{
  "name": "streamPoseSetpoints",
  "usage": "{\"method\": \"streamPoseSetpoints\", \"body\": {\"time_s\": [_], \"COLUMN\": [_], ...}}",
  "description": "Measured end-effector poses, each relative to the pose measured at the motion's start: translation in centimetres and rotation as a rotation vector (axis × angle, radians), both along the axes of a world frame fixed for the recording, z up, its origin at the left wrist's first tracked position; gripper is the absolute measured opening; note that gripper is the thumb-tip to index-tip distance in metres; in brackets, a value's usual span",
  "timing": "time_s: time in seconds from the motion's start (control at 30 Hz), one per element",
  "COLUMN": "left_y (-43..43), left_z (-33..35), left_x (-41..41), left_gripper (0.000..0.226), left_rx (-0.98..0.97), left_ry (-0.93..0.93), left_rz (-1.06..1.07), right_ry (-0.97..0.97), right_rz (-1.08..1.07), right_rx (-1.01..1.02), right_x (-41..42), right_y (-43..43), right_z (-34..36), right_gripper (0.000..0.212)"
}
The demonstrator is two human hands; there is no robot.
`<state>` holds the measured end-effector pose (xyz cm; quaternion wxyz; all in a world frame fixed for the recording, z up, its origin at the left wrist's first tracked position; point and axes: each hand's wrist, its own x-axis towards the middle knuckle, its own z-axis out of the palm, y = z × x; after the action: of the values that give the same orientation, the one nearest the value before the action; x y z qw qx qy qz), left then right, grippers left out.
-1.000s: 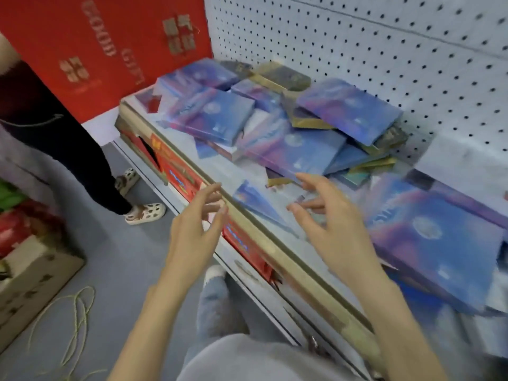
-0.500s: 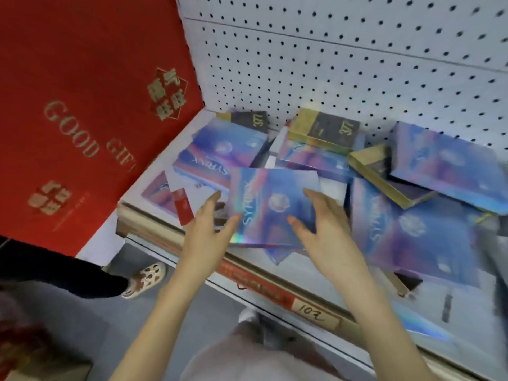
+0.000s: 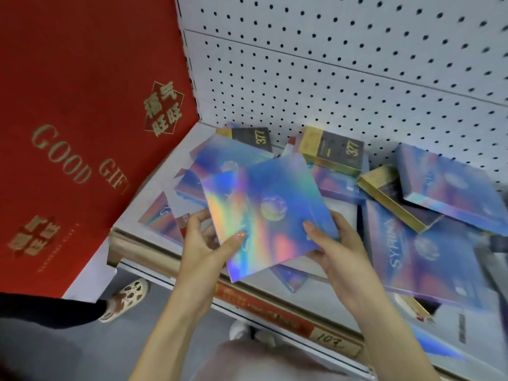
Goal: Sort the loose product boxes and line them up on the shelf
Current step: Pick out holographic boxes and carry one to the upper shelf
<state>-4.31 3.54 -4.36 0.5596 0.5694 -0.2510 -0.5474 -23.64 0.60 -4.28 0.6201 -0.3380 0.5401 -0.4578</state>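
The rainbow box (image 3: 264, 213) I hold is smooth, shiny card. Its top flashes like a mirror in pink, green and blue. The big blue box (image 3: 417, 251) at the right end of the shelf (image 3: 160, 177) is glossy card too. By the back edge, the black-and-gold box (image 3: 332, 149) has dull black faces and shiny gold sides. The shelf is smooth white metal. The back wall (image 3: 330, 78) is matt and full of holes. The red panel (image 3: 82, 105) at the left end is matt, maybe rough paper, with shiny gold letters.
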Motion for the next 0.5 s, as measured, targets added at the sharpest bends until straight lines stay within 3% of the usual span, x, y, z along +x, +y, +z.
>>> {"method": "streamPoseSetpoints", "body": {"time_s": [0.07, 0.13, 0.2, 0.3, 0.4, 0.5], "left_y": [-0.2, -0.9, -2.2, -4.7, -6.3, -6.0], "left_z": [0.6, 1.3, 2.1, 3.0, 3.4, 2.7], "left_x": [-0.5, -0.3, 0.8, 2.8, 2.7, 0.8], "left_gripper": [0.055, 0.06, 0.052, 0.041, 0.035, 0.031], "left_rx": [-0.004, -0.017, -0.056, -0.095, -0.002, 0.03], "left_ry": [-0.003, -0.014, 0.012, -0.124, -0.384, -0.316], "left_rz": [-0.055, -0.139, -0.123, -0.142, -0.447, -0.492], "right_ry": [-0.191, -0.219, -0.236, -0.149, -0.057, 0.036], "right_rz": [-0.04, -0.062, -0.049, 0.092, 0.069, -0.01], "right_rx": [0.013, 0.03, 0.037, -0.009, -0.042, -0.078], "right_x": [-0.3, -0.9, -2.1, -3.4, -2.9, -1.8], "right_y": [-0.8, -1.7, -2.7, -4.0, -5.2, -6.8], "right_z": [0.2, 0.5, 0.7, 1.9, 3.0, 2.7], "right_gripper": [0.035, 0.036, 0.051, 0.06, 0.048, 0.03]}}
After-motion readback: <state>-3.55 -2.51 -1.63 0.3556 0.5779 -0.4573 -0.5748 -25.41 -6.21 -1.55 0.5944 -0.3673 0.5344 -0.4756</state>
